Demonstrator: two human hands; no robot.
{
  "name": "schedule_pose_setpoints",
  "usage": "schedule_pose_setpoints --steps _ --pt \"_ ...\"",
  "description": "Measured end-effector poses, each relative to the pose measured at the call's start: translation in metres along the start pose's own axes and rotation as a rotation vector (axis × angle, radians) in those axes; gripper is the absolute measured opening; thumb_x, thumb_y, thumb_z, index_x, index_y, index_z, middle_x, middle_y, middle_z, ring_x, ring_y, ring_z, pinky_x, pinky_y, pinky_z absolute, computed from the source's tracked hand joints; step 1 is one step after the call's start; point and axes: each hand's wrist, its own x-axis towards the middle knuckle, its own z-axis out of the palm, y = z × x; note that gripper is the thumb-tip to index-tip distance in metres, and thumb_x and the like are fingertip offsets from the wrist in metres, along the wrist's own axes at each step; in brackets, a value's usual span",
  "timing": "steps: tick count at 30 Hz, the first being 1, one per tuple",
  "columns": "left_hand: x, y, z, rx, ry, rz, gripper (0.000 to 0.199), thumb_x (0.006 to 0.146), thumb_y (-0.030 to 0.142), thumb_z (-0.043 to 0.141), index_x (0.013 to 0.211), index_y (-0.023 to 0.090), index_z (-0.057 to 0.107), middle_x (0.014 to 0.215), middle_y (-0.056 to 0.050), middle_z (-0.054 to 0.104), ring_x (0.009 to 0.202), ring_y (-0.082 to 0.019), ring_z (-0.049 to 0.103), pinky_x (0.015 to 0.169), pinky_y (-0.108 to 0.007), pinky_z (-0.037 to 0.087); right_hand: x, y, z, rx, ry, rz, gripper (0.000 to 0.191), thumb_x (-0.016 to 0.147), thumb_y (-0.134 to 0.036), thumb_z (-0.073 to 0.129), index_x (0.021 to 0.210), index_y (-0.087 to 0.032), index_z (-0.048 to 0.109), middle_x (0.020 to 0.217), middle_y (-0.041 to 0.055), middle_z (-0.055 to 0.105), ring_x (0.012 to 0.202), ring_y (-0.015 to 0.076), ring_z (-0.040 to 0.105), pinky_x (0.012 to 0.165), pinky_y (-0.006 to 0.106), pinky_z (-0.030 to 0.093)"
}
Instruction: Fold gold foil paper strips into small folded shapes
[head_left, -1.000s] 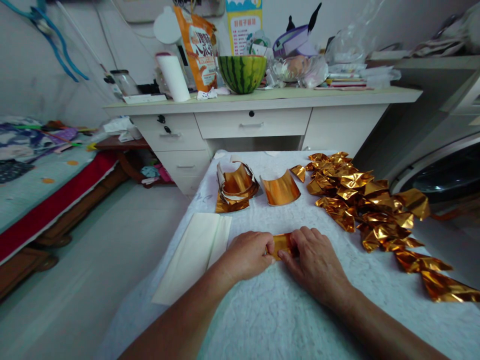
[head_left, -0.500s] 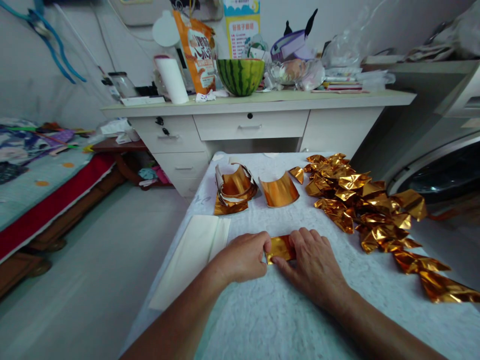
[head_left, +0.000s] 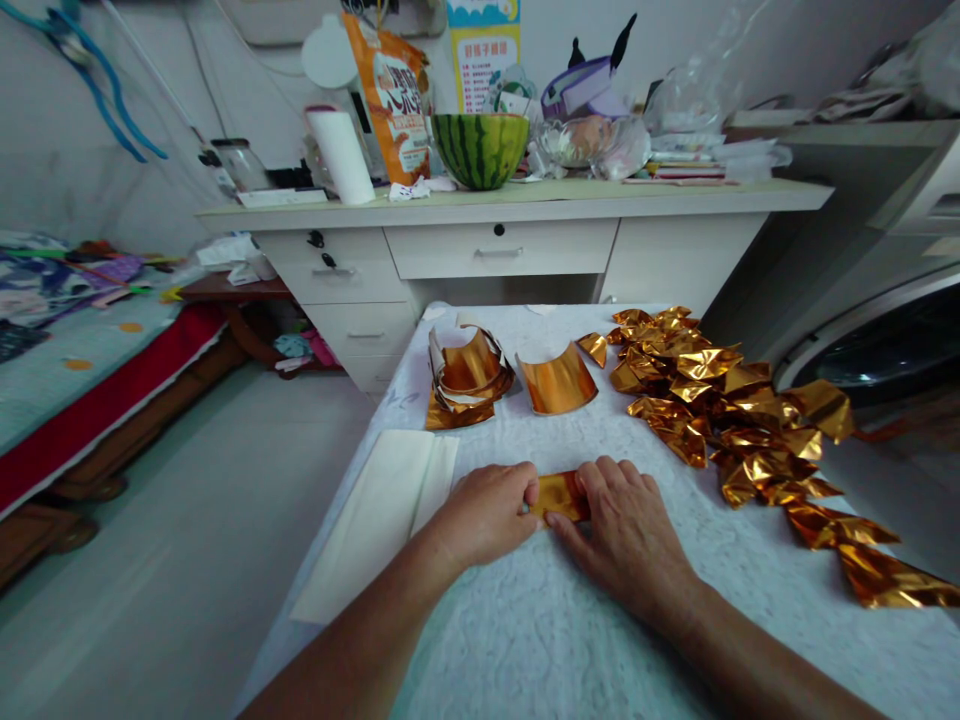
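A small piece of gold foil paper lies flat on the cloth-covered table between my two hands. My left hand is closed, its thumb and curled fingers gripping the left end of the foil. From the other side, my right hand pinches the right end, fingers over the top and thumb along the near edge. Beyond them stands a curved sheet of gold foil paper. Left of that are curled gold strips with white backing. Folded white paper lies beside my left forearm.
A heap of twisted gold foil pieces spreads along the table's right side. Behind the table is a white desk with a watermelon half and an orange pouch. A washing machine stands at right, a bed at left.
Both hands keep their hold on the foil piece and have barely moved. The left hand has shifted very slightly left over the foil's end. The other things stay as they were.
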Motion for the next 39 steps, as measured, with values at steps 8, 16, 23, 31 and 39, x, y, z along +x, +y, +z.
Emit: schedule_pose_setpoints --steps 8,16,23,31,39 --pt "-0.001 0.004 -0.002 0.002 -0.002 0.002 0.01 0.074 0.023 0.059 0.082 0.023 0.053 0.078 0.003 0.063 0.074 -0.016 0.056 0.06 -0.024 0.032 -0.003 0.008 -0.002 0.05 0.033 0.055 0.028 0.085 -0.043 0.058 0.102 -0.022 0.053 0.092 0.007 0.056 0.085 0.0257 0.05 0.074 0.037 0.033" --pt "-0.002 0.003 -0.001 -0.042 0.016 0.0 0.011 0.071 0.023 0.06 0.079 0.023 0.052 0.072 0.004 0.059 0.069 -0.015 0.054 0.058 -0.023 0.03 -0.006 0.037 0.001 -0.019 0.052 0.098 0.048 0.083 -0.044 0.06 0.123 -0.021 0.048 0.101 0.0097 0.056 0.091 0.0294 0.053 0.074 0.039 0.035" --pt "-0.002 0.002 0.0 -0.049 0.016 0.006 0.011 0.07 0.022 0.059 0.078 0.023 0.052 0.07 0.004 0.058 0.067 -0.014 0.053 0.056 -0.023 0.028 -0.007 0.052 -0.004 0.035 -0.016 0.115 0.05 0.087 -0.038 0.054 0.133 -0.023 0.042 0.111 0.0114 0.056 0.101 0.0318 0.054 0.081 0.043 0.039" --pt "-0.001 0.001 0.0 -0.034 0.021 0.017 0.009 0.071 0.021 0.058 0.077 0.023 0.052 0.068 0.005 0.057 0.066 -0.013 0.051 0.056 -0.023 0.027 -0.007 0.06 -0.004 0.061 -0.01 0.063 0.057 0.084 -0.028 0.057 0.138 -0.023 0.039 0.109 0.0112 0.058 0.1 0.0297 0.056 0.084 0.043 0.042" --pt "0.0 0.001 0.001 -0.044 -0.003 0.053 0.002 0.073 0.02 0.054 0.071 0.021 0.054 0.067 0.005 0.058 0.063 -0.012 0.049 0.056 -0.023 0.025 -0.006 0.067 -0.005 0.231 0.064 -0.022 0.049 0.08 -0.018 0.054 0.127 -0.019 0.043 0.103 0.0107 0.058 0.093 0.0273 0.055 0.081 0.041 0.044"
